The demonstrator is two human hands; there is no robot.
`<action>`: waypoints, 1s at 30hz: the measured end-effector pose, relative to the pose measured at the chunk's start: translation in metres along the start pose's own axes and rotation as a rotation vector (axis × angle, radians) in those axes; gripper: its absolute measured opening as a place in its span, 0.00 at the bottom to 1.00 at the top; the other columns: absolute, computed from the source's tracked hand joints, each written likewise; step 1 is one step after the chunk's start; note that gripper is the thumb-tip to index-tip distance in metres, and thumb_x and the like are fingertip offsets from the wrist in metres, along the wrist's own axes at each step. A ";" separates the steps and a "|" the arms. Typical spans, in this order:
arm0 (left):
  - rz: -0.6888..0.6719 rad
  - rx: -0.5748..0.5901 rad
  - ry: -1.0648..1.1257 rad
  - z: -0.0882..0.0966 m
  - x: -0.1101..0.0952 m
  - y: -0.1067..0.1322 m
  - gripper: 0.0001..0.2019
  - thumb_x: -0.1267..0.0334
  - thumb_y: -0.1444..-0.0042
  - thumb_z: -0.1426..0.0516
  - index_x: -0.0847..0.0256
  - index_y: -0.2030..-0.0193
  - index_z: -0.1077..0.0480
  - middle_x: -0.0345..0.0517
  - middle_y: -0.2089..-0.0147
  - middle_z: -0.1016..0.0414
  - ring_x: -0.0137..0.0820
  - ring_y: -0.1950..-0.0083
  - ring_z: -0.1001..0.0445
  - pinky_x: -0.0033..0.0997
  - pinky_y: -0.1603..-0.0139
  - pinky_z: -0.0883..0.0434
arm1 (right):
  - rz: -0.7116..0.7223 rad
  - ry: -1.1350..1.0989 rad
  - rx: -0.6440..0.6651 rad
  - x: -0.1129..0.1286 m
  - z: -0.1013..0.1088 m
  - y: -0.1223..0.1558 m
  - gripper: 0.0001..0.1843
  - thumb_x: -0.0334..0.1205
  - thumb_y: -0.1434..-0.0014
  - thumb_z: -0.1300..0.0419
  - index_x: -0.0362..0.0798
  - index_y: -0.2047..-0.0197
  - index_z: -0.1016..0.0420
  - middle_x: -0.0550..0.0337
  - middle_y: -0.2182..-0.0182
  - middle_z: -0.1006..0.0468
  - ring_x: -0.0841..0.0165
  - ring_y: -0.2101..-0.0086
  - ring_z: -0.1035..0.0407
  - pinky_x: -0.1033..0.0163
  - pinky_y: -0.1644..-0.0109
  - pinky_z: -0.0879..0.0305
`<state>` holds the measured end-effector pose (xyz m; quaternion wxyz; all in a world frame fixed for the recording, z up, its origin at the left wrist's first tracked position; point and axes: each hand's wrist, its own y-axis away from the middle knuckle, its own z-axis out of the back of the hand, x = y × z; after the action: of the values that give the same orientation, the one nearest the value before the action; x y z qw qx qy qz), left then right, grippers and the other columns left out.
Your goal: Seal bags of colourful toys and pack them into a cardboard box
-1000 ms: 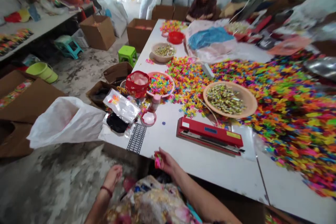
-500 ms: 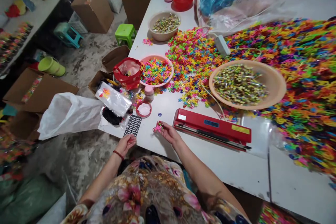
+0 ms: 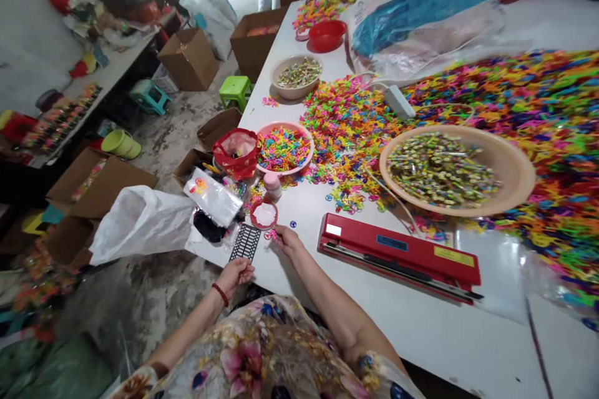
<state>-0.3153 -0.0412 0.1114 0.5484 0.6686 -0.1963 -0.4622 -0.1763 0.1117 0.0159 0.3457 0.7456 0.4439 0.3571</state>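
By near edge of table (image 3: 412, 324), pinches pink piece (image 3: 270, 235) in right hand (image 3: 289, 242), right of grid (image 3: 246, 241); cannot tell grip of left hand (image 3: 236, 272).

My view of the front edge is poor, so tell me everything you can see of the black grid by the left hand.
The black grid is thin and flat, roughly rectangular, with rows of small oblong openings that show pale. It looks like plastic. It lies flat on the white table near the front edge, its far end close to the red-rimmed dish. The left hand overlaps its near end in this view; whether the fingers touch it, I cannot tell.
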 end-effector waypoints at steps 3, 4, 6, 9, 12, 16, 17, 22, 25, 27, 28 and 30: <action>0.012 0.058 0.022 -0.004 -0.013 -0.010 0.08 0.66 0.31 0.50 0.71 0.54 0.36 0.46 0.66 0.27 0.23 0.72 0.27 0.21 0.70 0.31 | 0.104 0.082 0.022 0.007 -0.019 0.011 0.08 0.28 0.46 0.38 0.38 0.61 0.27 0.60 0.73 0.27 0.76 0.77 0.36 0.71 0.73 0.39; 0.020 0.083 0.044 -0.007 -0.017 -0.014 0.10 0.62 0.30 0.50 0.71 0.54 0.35 0.46 0.66 0.27 0.23 0.71 0.27 0.22 0.69 0.30 | 0.127 0.121 0.025 0.007 -0.021 0.017 0.10 0.28 0.49 0.36 0.38 0.61 0.26 0.60 0.74 0.27 0.76 0.78 0.37 0.70 0.74 0.41; 0.038 0.161 0.086 -0.015 -0.024 -0.023 0.16 0.55 0.30 0.51 0.69 0.54 0.35 0.46 0.63 0.27 0.24 0.69 0.27 0.25 0.67 0.29 | 0.148 0.195 0.032 0.001 -0.022 0.032 0.16 0.30 0.55 0.33 0.36 0.60 0.25 0.59 0.75 0.26 0.75 0.78 0.38 0.69 0.74 0.45; 0.021 0.341 0.009 -0.032 -0.032 -0.036 0.21 0.47 0.33 0.47 0.68 0.53 0.33 0.47 0.60 0.26 0.24 0.66 0.27 0.24 0.69 0.31 | 0.164 0.272 0.035 -0.010 -0.014 0.053 0.25 0.38 0.62 0.29 0.35 0.59 0.24 0.56 0.71 0.24 0.73 0.75 0.35 0.68 0.71 0.44; -0.070 0.503 -0.264 -0.052 -0.035 -0.046 0.33 0.38 0.55 0.35 0.69 0.59 0.34 0.45 0.67 0.28 0.22 0.72 0.33 0.20 0.75 0.43 | 0.197 0.265 -0.033 -0.015 0.004 0.067 0.33 0.45 0.67 0.27 0.36 0.58 0.25 0.56 0.70 0.23 0.71 0.73 0.34 0.66 0.68 0.42; -0.067 0.574 -0.481 -0.077 -0.033 -0.053 0.33 0.43 0.70 0.31 0.67 0.65 0.36 0.45 0.72 0.28 0.20 0.77 0.39 0.22 0.76 0.49 | 0.234 0.155 -0.092 -0.019 0.032 0.078 0.36 0.48 0.71 0.24 0.36 0.59 0.25 0.55 0.69 0.22 0.70 0.72 0.33 0.65 0.67 0.40; -0.050 0.582 -0.518 -0.084 -0.032 -0.054 0.30 0.46 0.69 0.32 0.67 0.66 0.36 0.44 0.73 0.29 0.20 0.78 0.39 0.22 0.76 0.49 | 0.234 0.127 -0.096 -0.020 0.038 0.081 0.37 0.48 0.72 0.23 0.36 0.60 0.25 0.55 0.69 0.22 0.69 0.72 0.32 0.65 0.65 0.39; -0.005 0.560 -0.645 -0.119 -0.025 -0.057 0.11 0.61 0.53 0.42 0.67 0.67 0.33 0.40 0.77 0.33 0.22 0.80 0.39 0.24 0.76 0.47 | 0.214 0.072 -0.134 -0.019 0.063 0.088 0.38 0.47 0.72 0.22 0.39 0.59 0.27 0.56 0.69 0.22 0.69 0.71 0.31 0.64 0.65 0.37; 0.009 0.473 -0.630 -0.133 -0.030 -0.060 0.05 0.67 0.45 0.48 0.66 0.64 0.34 0.40 0.76 0.31 0.21 0.83 0.42 0.25 0.77 0.51 | 0.302 0.094 -0.284 0.008 0.086 0.082 0.42 0.49 0.76 0.25 0.39 0.56 0.28 0.54 0.67 0.23 0.67 0.69 0.31 0.64 0.64 0.35; 0.025 0.432 -0.589 -0.134 -0.037 -0.064 0.04 0.69 0.43 0.49 0.67 0.65 0.34 0.41 0.75 0.31 0.20 0.84 0.44 0.26 0.78 0.54 | 0.433 0.188 -0.426 0.040 0.103 0.071 0.44 0.55 0.73 0.29 0.41 0.53 0.30 0.49 0.61 0.23 0.61 0.63 0.29 0.60 0.59 0.33; 0.034 0.421 -0.555 -0.132 -0.042 -0.065 0.04 0.70 0.42 0.49 0.68 0.65 0.34 0.41 0.75 0.32 0.20 0.84 0.44 0.26 0.78 0.54 | 0.497 0.282 -0.503 0.058 0.109 0.065 0.44 0.59 0.70 0.32 0.42 0.51 0.31 0.45 0.56 0.24 0.57 0.58 0.30 0.57 0.55 0.33; 0.045 0.409 -0.465 -0.127 -0.050 -0.066 0.04 0.71 0.41 0.50 0.68 0.65 0.34 0.40 0.75 0.33 0.20 0.82 0.41 0.25 0.77 0.51 | 0.588 0.494 -0.624 0.093 0.112 0.051 0.41 0.62 0.63 0.37 0.44 0.50 0.31 0.41 0.49 0.27 0.51 0.50 0.33 0.52 0.47 0.36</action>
<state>-0.2500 0.0887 0.0675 0.3528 0.6368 -0.4205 -0.5415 -0.0284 0.1555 0.0225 0.3216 0.5930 0.1552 0.7217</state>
